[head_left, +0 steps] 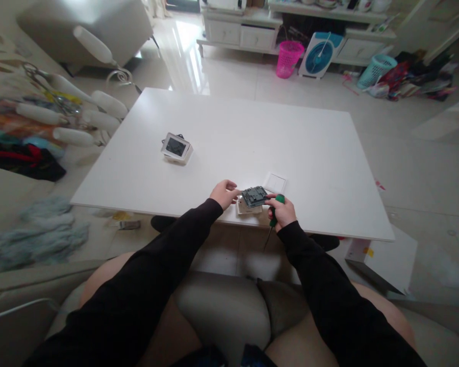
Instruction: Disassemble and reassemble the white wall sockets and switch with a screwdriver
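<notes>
My left hand (224, 192) pinches the left edge of a dark grey switch module (254, 195) held just above a white base piece (248, 208) at the near edge of the white table (229, 132). My right hand (281, 211) is closed round a green-handled screwdriver (276, 210), its shaft pointing down past the table edge, while its fingertips touch the module's right side. A white square cover plate (275, 182) lies flat just behind the module.
A second white-framed switch unit (176, 148) sits on the table's left part. A sofa with clutter is at the left. On the floor beyond stand a pink basket (288, 58), a blue fan (319, 55) and a teal basket (377, 69).
</notes>
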Demonstrator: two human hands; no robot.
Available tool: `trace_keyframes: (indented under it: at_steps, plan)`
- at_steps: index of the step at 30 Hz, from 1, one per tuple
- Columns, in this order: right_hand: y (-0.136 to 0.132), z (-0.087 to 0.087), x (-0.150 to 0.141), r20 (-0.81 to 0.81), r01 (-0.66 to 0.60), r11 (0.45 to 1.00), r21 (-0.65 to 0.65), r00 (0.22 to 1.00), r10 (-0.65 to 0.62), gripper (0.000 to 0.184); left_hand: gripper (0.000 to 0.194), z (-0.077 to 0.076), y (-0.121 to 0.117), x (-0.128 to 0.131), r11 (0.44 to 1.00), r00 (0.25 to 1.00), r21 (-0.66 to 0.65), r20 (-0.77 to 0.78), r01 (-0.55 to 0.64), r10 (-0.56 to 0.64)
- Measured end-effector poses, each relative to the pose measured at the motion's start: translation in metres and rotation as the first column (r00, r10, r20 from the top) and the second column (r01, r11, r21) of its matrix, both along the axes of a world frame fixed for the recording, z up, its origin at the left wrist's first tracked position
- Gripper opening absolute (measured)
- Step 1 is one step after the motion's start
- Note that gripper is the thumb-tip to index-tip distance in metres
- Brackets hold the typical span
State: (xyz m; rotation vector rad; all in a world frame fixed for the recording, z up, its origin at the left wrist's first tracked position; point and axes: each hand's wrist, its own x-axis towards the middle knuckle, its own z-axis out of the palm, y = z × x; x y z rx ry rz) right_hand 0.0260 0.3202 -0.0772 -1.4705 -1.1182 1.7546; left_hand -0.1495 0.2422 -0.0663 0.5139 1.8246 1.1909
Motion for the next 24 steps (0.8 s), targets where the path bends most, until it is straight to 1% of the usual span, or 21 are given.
trace_keyframes:
  at_steps: [1,3,5,7,10,12,13,16,18,21,24]
  plan:
    - [-0.001,0.001,0.0,-0.005,0.003,1.0,0.009,1.0,-0.003,0.023,0.01,0.0,0.001,0.001,0.999,0.99,-0.039,0.138,-0.032,0.037]
    - [-0.002,0.004,-0.001,-0.029,0.007,1.0,0.024,1.0,-0.006,0.024,0.007,0.0,0.002,0.005,0.997,0.929,-0.062,0.363,-0.051,0.07]
    - [-0.004,0.006,-0.002,-0.057,-0.002,1.0,0.029,0.998,0.003,0.026,0.009,0.002,0.001,0.009,0.997,0.856,-0.032,0.512,-0.07,0.077]
    - [-0.006,0.008,-0.003,-0.072,-0.015,0.999,0.032,0.997,0.017,0.026,0.007,0.003,0.0,0.013,0.992,0.798,0.0,0.594,-0.123,0.099]
    - [-0.008,0.01,-0.003,-0.081,-0.022,0.999,0.043,0.996,0.025,0.027,0.007,0.002,0.0,0.015,0.98,0.747,0.032,0.652,-0.195,0.128]
    - [-0.009,0.011,-0.003,-0.086,-0.023,0.998,0.054,0.996,0.028,0.027,0.007,0.0,0.0,0.014,0.974,0.73,0.052,0.671,-0.22,0.129]
    - [-0.009,0.01,-0.003,-0.087,-0.024,0.998,0.058,0.996,0.028,0.027,0.01,-0.001,0.0,0.014,0.972,0.727,0.06,0.675,-0.229,0.13]
    - [-0.009,0.009,-0.003,-0.074,-0.028,0.998,0.063,0.997,0.032,0.026,0.021,-0.004,0.001,0.014,0.97,0.736,0.05,0.661,-0.237,0.145]
    - [-0.009,0.008,-0.003,-0.058,-0.029,0.997,0.072,0.998,0.034,0.026,0.019,-0.004,0.001,0.015,0.972,0.743,0.044,0.653,-0.231,0.147]
    - [-0.009,0.007,-0.004,-0.052,-0.025,0.996,0.089,0.998,0.029,0.025,0.013,-0.002,0.002,0.016,0.97,0.744,0.067,0.655,-0.232,0.132]
    - [-0.009,0.007,-0.003,-0.058,-0.021,0.995,0.093,0.998,0.026,0.026,0.015,0.0,0.001,0.017,0.973,0.757,0.071,0.642,-0.22,0.124]
